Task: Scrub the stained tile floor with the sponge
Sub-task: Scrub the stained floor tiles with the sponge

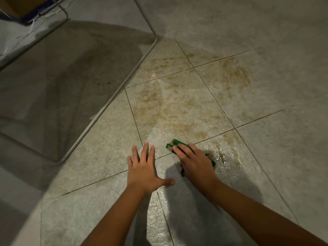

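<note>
A brown, smeared stain [179,103] spreads over several grey floor tiles ahead of me, with a second patch [234,73] farther right. My right hand [195,160] presses flat on a green sponge [173,144], which lies on a grout line at the stain's near edge. Only the sponge's corners show around my fingers. The tile just right of the sponge [223,155] shines wet. My left hand [145,167] rests flat on the floor beside it, fingers spread, holding nothing.
A thin metal tube frame [113,96] runs diagonally across the floor on the left, with a dark shadow under it. A cardboard box [21,6] with white cord sits at the top left corner.
</note>
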`<state>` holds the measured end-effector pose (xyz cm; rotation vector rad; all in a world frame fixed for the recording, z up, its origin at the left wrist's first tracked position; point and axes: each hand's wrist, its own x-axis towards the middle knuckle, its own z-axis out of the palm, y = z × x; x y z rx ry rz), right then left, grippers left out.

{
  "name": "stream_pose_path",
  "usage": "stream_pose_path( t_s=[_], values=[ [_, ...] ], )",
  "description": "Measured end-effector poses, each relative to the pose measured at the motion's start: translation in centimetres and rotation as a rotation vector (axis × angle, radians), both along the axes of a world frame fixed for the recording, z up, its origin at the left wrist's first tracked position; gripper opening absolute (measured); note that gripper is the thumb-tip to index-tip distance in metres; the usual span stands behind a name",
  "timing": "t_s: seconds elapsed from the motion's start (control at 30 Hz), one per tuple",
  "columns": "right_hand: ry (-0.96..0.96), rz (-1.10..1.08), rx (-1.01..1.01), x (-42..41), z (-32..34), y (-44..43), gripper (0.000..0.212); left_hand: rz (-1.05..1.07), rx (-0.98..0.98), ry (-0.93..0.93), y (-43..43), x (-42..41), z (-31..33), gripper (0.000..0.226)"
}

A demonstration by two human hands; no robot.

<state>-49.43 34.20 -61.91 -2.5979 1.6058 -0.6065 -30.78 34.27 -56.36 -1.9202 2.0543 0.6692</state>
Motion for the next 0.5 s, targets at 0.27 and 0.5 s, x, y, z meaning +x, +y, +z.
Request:
stream_pose_path(
  t_s=[0.27, 0.5],
  values=[
    [-0.039, -0.17, -0.062, -2.0, -0.1, 5.2, 0.042, -0.002, 0.014, -0.004, 0.0, -0.1, 0.1, 0.132],
    [0.042, 0.103, -0.002, 0.0, -1.3, 4.1, 0.051, -0.01, -0.002, -0.012, 0.2, 0.0, 0.0, 0.131]
  ],
)
